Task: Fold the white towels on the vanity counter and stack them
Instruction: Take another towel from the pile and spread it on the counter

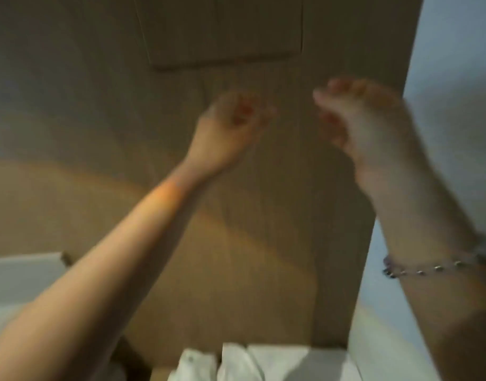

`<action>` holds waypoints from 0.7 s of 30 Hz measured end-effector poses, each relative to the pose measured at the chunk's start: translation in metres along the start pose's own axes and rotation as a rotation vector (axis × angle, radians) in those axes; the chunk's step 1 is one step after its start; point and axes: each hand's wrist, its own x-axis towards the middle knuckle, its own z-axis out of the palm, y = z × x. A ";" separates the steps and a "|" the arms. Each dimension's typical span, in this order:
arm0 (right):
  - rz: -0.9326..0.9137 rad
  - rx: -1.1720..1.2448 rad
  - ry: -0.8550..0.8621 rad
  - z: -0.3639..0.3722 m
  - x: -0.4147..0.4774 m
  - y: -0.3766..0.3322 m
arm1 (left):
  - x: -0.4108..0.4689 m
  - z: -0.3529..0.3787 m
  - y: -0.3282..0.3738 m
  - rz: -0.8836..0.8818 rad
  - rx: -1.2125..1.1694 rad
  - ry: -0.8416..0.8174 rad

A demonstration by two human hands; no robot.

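The view is blurred by motion. Both my arms are raised in front of a brown wood-grain wall (263,215). My left hand (230,125) is up near the middle, palm turned toward me, fingers loosely curled around nothing. My right hand (360,125) is level with it and a short gap to the right, fingers bent forward and relaxed, also holding nothing. A beaded bracelet (428,268) circles my right wrist. Crumpled white towels (252,361) show only at the bottom edge, far below both hands.
A darker rectangular panel (225,28) is set into the wall at the top. A pale blue-white wall (456,64) runs down the right side. A white surface (22,273) sits at the left edge behind my left forearm.
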 end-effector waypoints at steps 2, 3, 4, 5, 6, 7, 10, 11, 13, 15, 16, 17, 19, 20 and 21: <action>0.058 -0.174 0.045 0.002 -0.039 0.083 | -0.047 0.025 -0.039 -0.079 0.155 -0.025; 0.086 -0.269 0.039 -0.001 -0.059 0.122 | -0.075 0.039 -0.068 -0.092 0.191 -0.043; 0.142 -0.359 0.022 -0.005 -0.077 0.156 | -0.106 0.050 -0.095 -0.165 0.238 -0.099; 0.186 -0.455 -0.012 -0.008 -0.093 0.186 | -0.134 0.059 -0.120 -0.228 0.281 -0.144; 0.219 -0.550 -0.047 -0.010 -0.108 0.209 | -0.155 0.068 -0.142 -0.301 0.324 -0.180; 0.227 -0.644 -0.089 -0.014 -0.123 0.234 | -0.173 0.075 -0.163 -0.346 0.340 -0.194; 0.295 -0.868 -0.238 -0.023 -0.167 0.288 | -0.228 0.089 -0.201 -0.440 0.419 -0.264; 0.312 -0.921 -0.299 -0.025 -0.180 0.304 | -0.248 0.092 -0.215 -0.478 0.434 -0.294; 0.284 -1.017 -0.433 -0.028 -0.208 0.331 | -0.285 0.095 -0.238 -0.546 0.466 -0.340; 0.220 -1.108 -0.550 -0.029 -0.234 0.360 | -0.322 0.094 -0.259 -0.606 0.519 -0.399; 0.210 -1.153 -0.602 -0.031 -0.247 0.373 | -0.340 0.094 -0.267 -0.637 0.554 -0.427; 0.217 -1.194 -0.659 -0.032 -0.258 0.384 | -0.357 0.093 -0.273 -0.668 0.575 -0.451; 0.226 -1.262 -0.772 -0.035 -0.283 0.401 | -0.391 0.089 -0.283 -0.728 0.600 -0.494; 0.231 -1.283 -0.822 -0.036 -0.295 0.408 | -0.405 0.087 -0.286 -0.745 0.607 -0.515; 0.232 -1.295 -0.863 -0.035 -0.308 0.413 | -0.417 0.085 -0.290 -0.758 0.609 -0.538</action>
